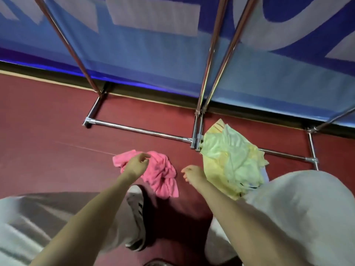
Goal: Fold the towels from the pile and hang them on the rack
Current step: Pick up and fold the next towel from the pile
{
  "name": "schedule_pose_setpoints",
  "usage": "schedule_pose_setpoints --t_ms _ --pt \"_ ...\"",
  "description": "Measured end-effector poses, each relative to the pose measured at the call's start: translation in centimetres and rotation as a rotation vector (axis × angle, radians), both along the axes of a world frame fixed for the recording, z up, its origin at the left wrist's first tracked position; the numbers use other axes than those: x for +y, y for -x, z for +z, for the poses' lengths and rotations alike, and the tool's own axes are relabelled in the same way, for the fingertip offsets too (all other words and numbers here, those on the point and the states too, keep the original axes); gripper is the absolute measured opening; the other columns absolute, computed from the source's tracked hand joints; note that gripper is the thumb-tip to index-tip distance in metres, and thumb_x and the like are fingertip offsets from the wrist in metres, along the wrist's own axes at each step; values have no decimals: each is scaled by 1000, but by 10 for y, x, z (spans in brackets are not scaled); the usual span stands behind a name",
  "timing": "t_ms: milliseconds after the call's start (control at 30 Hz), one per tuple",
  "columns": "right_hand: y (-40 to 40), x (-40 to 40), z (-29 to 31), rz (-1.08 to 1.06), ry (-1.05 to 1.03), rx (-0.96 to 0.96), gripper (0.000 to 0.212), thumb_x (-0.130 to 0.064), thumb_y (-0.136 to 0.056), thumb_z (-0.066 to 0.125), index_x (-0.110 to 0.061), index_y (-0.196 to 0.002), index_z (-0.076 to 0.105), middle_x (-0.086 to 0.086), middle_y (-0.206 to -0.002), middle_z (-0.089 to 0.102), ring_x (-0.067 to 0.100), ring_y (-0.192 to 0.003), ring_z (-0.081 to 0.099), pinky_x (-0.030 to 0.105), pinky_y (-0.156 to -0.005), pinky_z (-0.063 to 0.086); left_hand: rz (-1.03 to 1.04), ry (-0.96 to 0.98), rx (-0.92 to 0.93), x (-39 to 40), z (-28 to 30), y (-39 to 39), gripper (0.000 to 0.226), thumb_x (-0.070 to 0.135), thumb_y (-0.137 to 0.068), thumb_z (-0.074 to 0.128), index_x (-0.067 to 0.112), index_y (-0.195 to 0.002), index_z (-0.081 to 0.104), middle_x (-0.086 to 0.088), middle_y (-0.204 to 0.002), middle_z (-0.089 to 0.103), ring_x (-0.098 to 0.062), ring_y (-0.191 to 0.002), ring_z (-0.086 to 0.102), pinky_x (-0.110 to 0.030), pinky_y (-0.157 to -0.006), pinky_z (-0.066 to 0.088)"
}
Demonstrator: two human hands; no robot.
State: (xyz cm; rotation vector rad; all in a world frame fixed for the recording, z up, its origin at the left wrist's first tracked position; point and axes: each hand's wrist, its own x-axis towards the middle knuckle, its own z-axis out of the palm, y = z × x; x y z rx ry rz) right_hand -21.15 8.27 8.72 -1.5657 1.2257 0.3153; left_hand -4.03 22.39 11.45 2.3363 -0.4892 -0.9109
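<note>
Down at the bottom of the frame, grey trouser legs (288,217) and a black-and-white shoe (137,208) on the red floor (48,141). Both arms reach forward. Left hand (137,165), centre frame, hovers over the crumpled pink towel (163,175), fingers loosely curled, gripping nothing I can make out. Right hand (192,173) hangs spread and empty, just left of the yellow-green towel pile (230,160). Beyond, the chrome rack (138,129) stands against a blue banner (153,54) across the top.
</note>
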Motion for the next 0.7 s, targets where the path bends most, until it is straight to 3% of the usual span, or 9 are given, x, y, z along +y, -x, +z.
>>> schedule_pose_setpoints --t_ms 133,200,267,367,500,633,700 --pt "-22 11 -42 -71 -58 59 26 -12 -85 53 -18 -61 59 8 -65 61 25 -65 57 36 -64 44 240 27 110 0 -65 -8 21 3 -92 49 13 -101 65 -18 -106 69 -31 -97 64 -43 -88 50" --pt "-30 16 -69 -59 -69 89 23 -12 -87 52 -9 -69 66 10 -67 61 24 -69 54 38 -69 46 283 10 134 -6 -92 -9 20 5 -94 48 11 -104 64 -18 -108 68 -29 -97 63 -39 -88 49" --pt "-31 22 -95 22 -32 151 26 -16 -91 49 -2 -89 71 20 -88 68 28 -80 59 39 -79 47 263 -16 117 -12 -115 -7 23 10 -95 50 5 -113 64 -14 -112 67 -27 -99 61 -33 -89 46" --pt "-27 27 -131 109 44 274 31 -20 -96 42 -5 -104 69 17 -113 67 33 -104 62 33 -84 45 204 -35 105 -22 -148 -5 26 13 -93 55 5 -117 62 -13 -112 65 -29 -98 62 -39 -89 50" --pt "-22 36 -172 107 105 335 29 -30 -94 47 -12 -106 66 12 -112 67 31 -106 62 34 -82 47 231 -26 47 -31 -181 3 27 17 -89 62 7 -115 63 -12 -113 61 -29 -105 59 -39 -95 46" --pt "-23 49 -202 -3 106 301 66 -71 -83 39 -11 -104 60 10 -107 59 32 -98 61 33 -70 40 137 -150 -12 -35 -204 12 49 30 -85 69 13 -129 56 -12 -122 53 -28 -112 51 -39 -94 43" --pt "-27 54 -209 39 152 367 63 -64 -88 33 -9 -99 62 11 -106 60 33 -97 61 35 -71 42 33 -210 -47 -35 -215 12 51 31 -86 66 11 -132 54 -14 -122 57 -31 -113 53 -40 -93 44"
